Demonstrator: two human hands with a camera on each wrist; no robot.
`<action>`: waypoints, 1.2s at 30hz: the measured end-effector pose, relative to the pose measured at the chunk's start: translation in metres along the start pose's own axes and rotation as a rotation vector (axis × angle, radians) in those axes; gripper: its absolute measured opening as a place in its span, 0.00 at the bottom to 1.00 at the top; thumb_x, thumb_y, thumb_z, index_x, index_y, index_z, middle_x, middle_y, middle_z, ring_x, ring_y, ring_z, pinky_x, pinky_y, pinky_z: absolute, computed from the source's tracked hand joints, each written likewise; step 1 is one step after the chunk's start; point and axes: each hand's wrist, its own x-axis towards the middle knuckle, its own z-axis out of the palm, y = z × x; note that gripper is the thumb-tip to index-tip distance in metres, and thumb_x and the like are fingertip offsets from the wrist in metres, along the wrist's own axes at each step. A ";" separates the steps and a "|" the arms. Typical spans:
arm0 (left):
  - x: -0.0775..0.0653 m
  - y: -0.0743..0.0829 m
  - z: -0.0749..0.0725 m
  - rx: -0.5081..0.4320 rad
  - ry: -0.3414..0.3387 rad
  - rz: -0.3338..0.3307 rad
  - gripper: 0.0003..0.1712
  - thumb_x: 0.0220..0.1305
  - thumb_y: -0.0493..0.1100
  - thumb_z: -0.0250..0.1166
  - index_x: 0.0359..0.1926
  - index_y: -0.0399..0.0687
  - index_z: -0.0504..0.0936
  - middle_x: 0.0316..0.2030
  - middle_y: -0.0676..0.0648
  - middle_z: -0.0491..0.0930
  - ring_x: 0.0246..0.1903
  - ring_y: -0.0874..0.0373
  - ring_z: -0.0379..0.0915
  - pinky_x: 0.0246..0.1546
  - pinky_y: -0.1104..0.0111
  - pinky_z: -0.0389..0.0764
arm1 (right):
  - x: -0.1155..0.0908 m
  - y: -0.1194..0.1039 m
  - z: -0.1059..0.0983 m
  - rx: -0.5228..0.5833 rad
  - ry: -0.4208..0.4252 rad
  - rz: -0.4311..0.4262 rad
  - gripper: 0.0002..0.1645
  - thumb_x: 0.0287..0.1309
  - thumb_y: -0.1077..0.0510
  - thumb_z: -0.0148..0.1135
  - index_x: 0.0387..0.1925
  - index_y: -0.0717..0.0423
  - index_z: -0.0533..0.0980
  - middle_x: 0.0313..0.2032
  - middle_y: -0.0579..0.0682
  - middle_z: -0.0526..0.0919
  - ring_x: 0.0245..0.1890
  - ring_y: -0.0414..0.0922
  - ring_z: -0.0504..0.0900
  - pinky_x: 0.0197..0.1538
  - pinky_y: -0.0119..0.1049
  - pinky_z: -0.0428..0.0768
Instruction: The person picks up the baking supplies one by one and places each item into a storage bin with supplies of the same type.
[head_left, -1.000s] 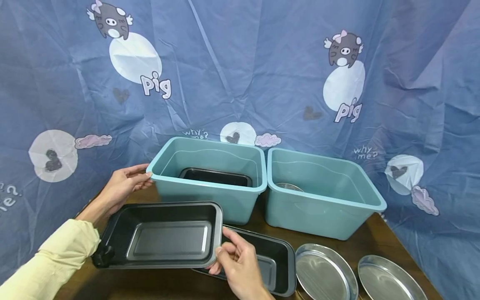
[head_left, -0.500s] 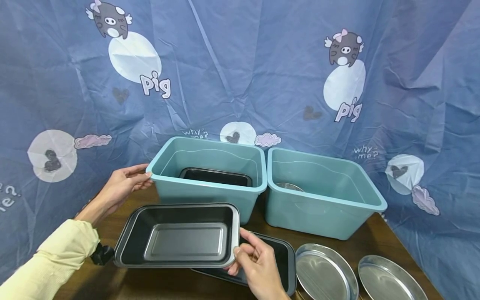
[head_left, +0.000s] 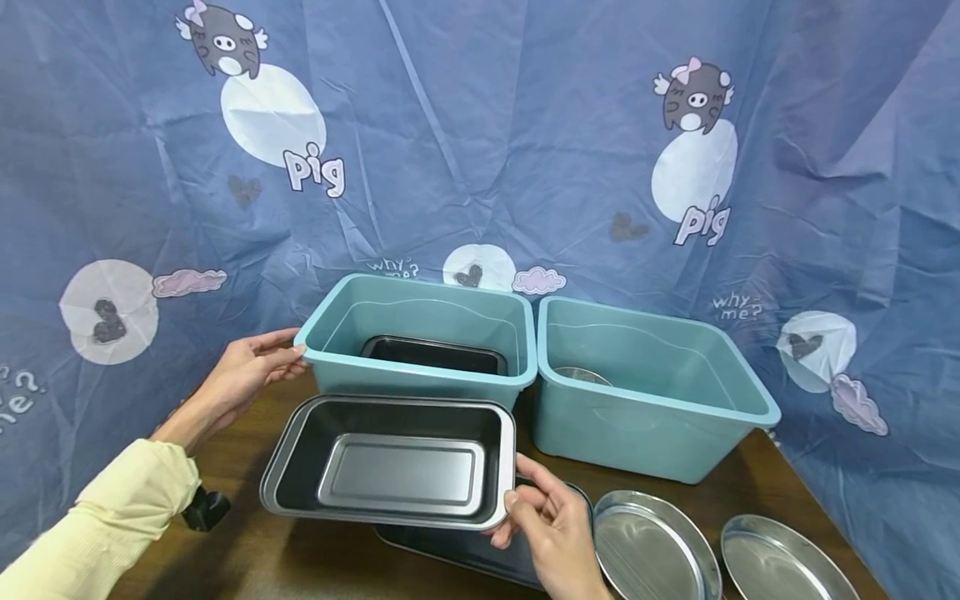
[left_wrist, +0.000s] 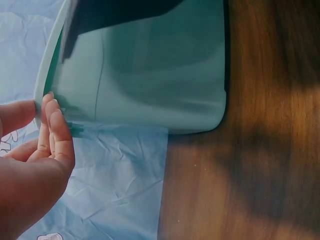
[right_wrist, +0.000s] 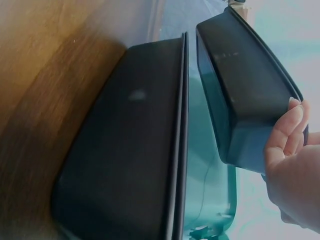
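You pinch with your right hand (head_left: 551,517) the loaf pan (head_left: 405,471), which is now farther right, before the teal left bin (head_left: 431,310) but outside it, seemingly better aligned, while your left hand (head_left: 251,371) pinches this bin's edge

only lettering i can make out is on the blue cloth (head_left: 472,125) at the back. there's a left "pig" (head_left: 313,171) and a right "pig" (head_left: 703,221), both chunky pale letters with dark outlines, each printed under a round white spot. then in thin white handwriting there's a middle "why me?" (head_left: 393,267), its second line partly hidden behind the left bin (head_left: 450,382), and a right "why me?" (head_left: 737,307) that reads fine, on two lines. far left edge has a clipped "e?" (head_left: 21,397), rest of it cut off. left wrist view catches some outlined print (left_wrist: 8,140) too, too cropped to read.
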 end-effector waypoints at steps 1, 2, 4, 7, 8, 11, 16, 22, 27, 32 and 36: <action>0.000 0.000 0.000 0.000 0.001 -0.001 0.37 0.78 0.37 0.58 0.75 0.19 0.53 0.34 0.57 0.83 0.35 0.69 0.80 0.39 0.77 0.81 | 0.000 0.000 -0.001 0.007 0.008 0.003 0.28 0.65 0.74 0.56 0.65 0.82 0.66 0.30 0.64 0.86 0.19 0.41 0.82 0.29 0.31 0.84; 0.000 0.000 0.000 0.000 0.001 -0.001 0.36 0.78 0.37 0.58 0.75 0.19 0.53 0.34 0.57 0.83 0.35 0.69 0.80 0.38 0.77 0.81 | 0.001 0.000 -0.002 0.014 0.010 -0.002 0.29 0.65 0.74 0.56 0.65 0.82 0.66 0.29 0.63 0.86 0.19 0.41 0.82 0.29 0.31 0.84; 0.000 0.001 0.000 0.005 0.003 -0.003 0.36 0.78 0.37 0.58 0.75 0.20 0.54 0.35 0.57 0.82 0.35 0.69 0.80 0.38 0.77 0.81 | 0.001 0.001 -0.005 0.037 0.019 0.009 0.29 0.65 0.74 0.56 0.66 0.82 0.65 0.29 0.62 0.87 0.19 0.41 0.82 0.29 0.31 0.83; -0.001 0.001 0.001 0.004 0.004 -0.003 0.36 0.78 0.37 0.58 0.74 0.19 0.54 0.35 0.57 0.82 0.35 0.69 0.80 0.38 0.77 0.81 | 0.002 0.002 -0.009 0.053 0.033 0.003 0.29 0.65 0.74 0.56 0.65 0.83 0.64 0.29 0.59 0.87 0.18 0.41 0.82 0.30 0.31 0.84; -0.001 0.001 0.001 0.000 0.004 -0.001 0.36 0.78 0.37 0.58 0.74 0.19 0.54 0.35 0.57 0.82 0.35 0.69 0.80 0.38 0.77 0.81 | 0.002 0.002 -0.010 0.060 0.032 -0.001 0.29 0.65 0.74 0.56 0.66 0.84 0.64 0.30 0.58 0.87 0.18 0.41 0.82 0.30 0.32 0.84; -0.001 0.001 0.001 -0.004 0.005 0.001 0.36 0.77 0.37 0.58 0.74 0.19 0.54 0.34 0.57 0.83 0.34 0.69 0.80 0.38 0.77 0.82 | 0.002 0.002 -0.014 0.073 0.033 -0.019 0.29 0.66 0.74 0.55 0.66 0.85 0.63 0.31 0.56 0.88 0.18 0.40 0.82 0.31 0.32 0.84; -0.001 0.001 0.001 0.006 0.010 -0.002 0.35 0.78 0.36 0.58 0.74 0.19 0.55 0.34 0.57 0.82 0.34 0.69 0.80 0.38 0.76 0.82 | 0.003 0.002 -0.020 0.119 0.017 -0.041 0.31 0.68 0.75 0.53 0.67 0.87 0.58 0.32 0.54 0.88 0.19 0.40 0.82 0.30 0.32 0.84; 0.000 0.000 0.002 0.020 0.017 -0.008 0.36 0.78 0.37 0.58 0.74 0.20 0.55 0.34 0.56 0.83 0.34 0.69 0.80 0.38 0.75 0.82 | 0.005 -0.001 -0.025 0.137 0.019 -0.075 0.30 0.67 0.76 0.52 0.66 0.88 0.58 0.32 0.53 0.88 0.19 0.40 0.82 0.29 0.31 0.84; 0.000 -0.001 0.001 0.012 0.019 0.000 0.35 0.78 0.37 0.58 0.74 0.20 0.55 0.34 0.57 0.83 0.34 0.69 0.80 0.38 0.76 0.82 | 0.009 -0.005 -0.030 0.160 -0.008 -0.116 0.28 0.67 0.76 0.51 0.65 0.89 0.58 0.32 0.54 0.88 0.20 0.40 0.82 0.29 0.31 0.84; 0.000 -0.001 0.002 -0.004 0.015 0.006 0.35 0.78 0.37 0.57 0.74 0.19 0.55 0.33 0.57 0.83 0.34 0.68 0.80 0.38 0.76 0.82 | 0.013 -0.007 -0.034 0.189 -0.005 -0.157 0.27 0.68 0.77 0.51 0.65 0.88 0.59 0.33 0.55 0.88 0.20 0.40 0.82 0.29 0.30 0.84; 0.000 -0.002 0.001 -0.007 0.014 0.008 0.35 0.78 0.37 0.57 0.74 0.19 0.55 0.33 0.58 0.83 0.34 0.68 0.80 0.38 0.76 0.82 | 0.017 -0.009 -0.037 0.188 0.011 -0.175 0.26 0.69 0.77 0.50 0.65 0.84 0.62 0.33 0.55 0.88 0.20 0.40 0.82 0.29 0.31 0.84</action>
